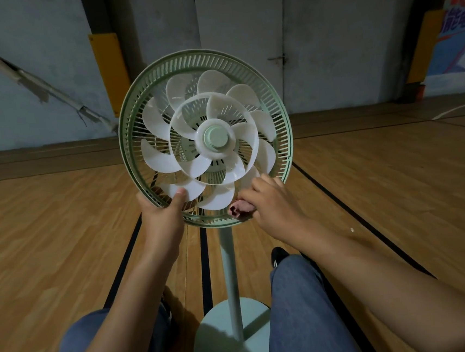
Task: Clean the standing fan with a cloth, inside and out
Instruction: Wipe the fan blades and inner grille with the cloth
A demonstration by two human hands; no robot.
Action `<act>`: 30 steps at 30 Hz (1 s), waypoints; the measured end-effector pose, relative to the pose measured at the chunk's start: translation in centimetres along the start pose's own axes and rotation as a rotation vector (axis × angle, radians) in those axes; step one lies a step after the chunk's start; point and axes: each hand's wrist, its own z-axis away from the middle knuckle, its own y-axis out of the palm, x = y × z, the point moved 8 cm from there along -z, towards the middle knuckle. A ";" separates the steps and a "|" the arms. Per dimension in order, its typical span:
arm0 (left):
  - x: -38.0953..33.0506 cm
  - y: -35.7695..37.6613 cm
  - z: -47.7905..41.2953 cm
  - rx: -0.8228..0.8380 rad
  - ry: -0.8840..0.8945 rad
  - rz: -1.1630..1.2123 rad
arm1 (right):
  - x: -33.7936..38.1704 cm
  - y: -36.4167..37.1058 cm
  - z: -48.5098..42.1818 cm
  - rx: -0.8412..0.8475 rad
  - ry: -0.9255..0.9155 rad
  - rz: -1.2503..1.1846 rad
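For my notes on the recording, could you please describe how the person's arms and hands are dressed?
Both arms are bare from the frame edge to the fingers: no sleeves show. The left hand and right hand wear no gloves, and no rings, watch or bracelets are visible. Blue jeans cover the legs below.

**Pale green fan, white blades**

I see a pale green grille [134,111] with fine radial slats, translucent white blades [161,160], a mint hub [216,137]. Pink cloth [241,207] near right. Tan wood-grain floor [59,220] with black stripes; far yellow pads [108,74] on a grey wall [44,66].
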 end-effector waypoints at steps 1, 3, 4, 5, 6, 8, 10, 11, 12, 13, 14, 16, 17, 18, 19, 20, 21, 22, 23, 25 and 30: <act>-0.1 0.0 0.0 0.001 -0.001 -0.001 | 0.3 0.1 0.0 -0.006 0.000 0.008; 0.0 -0.2 0.0 0.002 -0.008 0.010 | 0.4 0.0 0.0 -0.024 0.001 0.011; 0.0 -0.2 0.0 0.006 -0.013 0.016 | 0.3 -0.1 0.0 -0.034 0.000 0.011; 0.1 -0.2 0.0 0.013 -0.019 0.022 | 0.0 -0.4 0.1 -0.042 -0.001 0.012; 0.2 -0.2 0.0 0.021 -0.024 0.028 | -0.3 -0.7 0.1 -0.047 0.001 0.015; 0.3 -0.1 -0.1 0.028 -0.030 0.030 | -1.1 -1.3 0.1 -0.053 0.017 0.020; 0.4 0.0 0.0 0.030 -0.030 0.024 | -2.0 -1.9 0.2 -0.066 0.047 0.030; 0.3 0.0 0.1 0.032 -0.030 0.022 | -2.5 -2.3 0.2 -0.077 0.067 0.034; 0.4 0.1 0.1 0.034 -0.032 0.021 | -3.0 -2.8 0.3 -0.092 0.089 0.029; 0.4 0.1 0.1 0.035 -0.034 0.019 | -3.4 -3.3 0.4 -0.110 0.111 0.013; 0.4 0.2 0.2 0.035 -0.036 0.019 | -3.8 -3.7 0.4 -0.129 0.128 -0.005; 0.4 0.2 0.3 0.036 -0.038 0.024 | -4.0 -4.4 0.1 -0.154 0.151 -0.038; 0.4 0.2 0.3 0.036 -0.038 0.026 | -4.0 -4.5 -0.1 -0.161 0.164 -0.063; 0.3 0.3 0.4 0.037 -0.035 0.026 | -3.9 -4.6 -0.3 -0.168 0.176 -0.089; 0.3 0.3 0.5 0.038 -0.030 0.026 | -3.8 -4.6 -0.6 -0.176 0.187 -0.104; 0.2 0.3 0.6 0.039 -0.023 0.027 | -3.6 -4.6 -0.8 -0.191 0.200 -0.108; 0.1 0.3 0.7 0.039 -0.016 0.027 | -3.5 -4.5 -0.9 -0.210 0.219 -0.112; 0.1 0.3 0.7 0.038 -0.011 0.028 | -3.4 -4.3 -0.9 -0.232 0.241 -0.126; 0.1 0.3 0.7 0.034 -0.010 0.031 | -3.3 -4.0 -0.9 -0.254 0.263 -0.155; 0.3 0.4 0.6 0.023 -0.023 0.042 | -3.1 -3.2 -0.9 -0.298 0.311 -0.235; 0.2 0.7 0.4 0.003 -0.044 0.036 | -2.5 -1.2 -1.2 -0.312 0.389 -0.402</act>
